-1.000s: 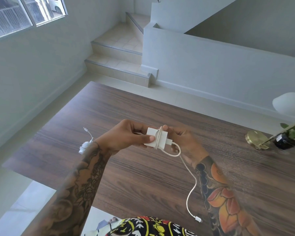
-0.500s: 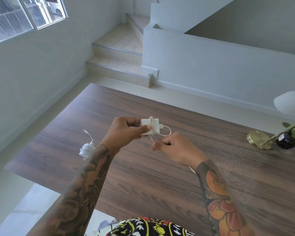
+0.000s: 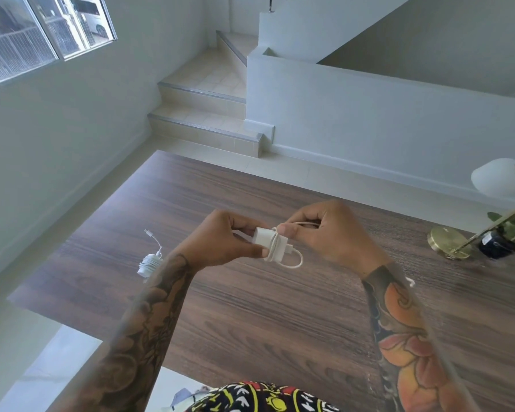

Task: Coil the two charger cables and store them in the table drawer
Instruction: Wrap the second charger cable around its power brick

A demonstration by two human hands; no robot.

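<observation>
The person stands at a dark wood desk (image 3: 280,316), both tattooed forearms raised over it. The left hand (image 3: 223,239) grips a white charger block (image 3: 269,243) between thumb and curled fingers (image 3: 244,227), holding it up above the desktop. Several turns of its white cable (image 3: 295,264) wrap around the block's middle, and a small loop hangs off the plug end. The right hand (image 3: 324,236) pinches the cable just beside the block, thumb and forefinger clenched on the strand, which runs back under the palm. A bit of white (likely the cable's connector, though it is too small to be sure) peeks out beside the right forearm. The second charger (image 3: 149,263) lies on the desk well to the left, already wound into a tight bundle with its connector tail sticking up. At the desk's far right stands a brass lamp (image 3: 449,243) beside a small potted plant (image 3: 506,236).
</observation>
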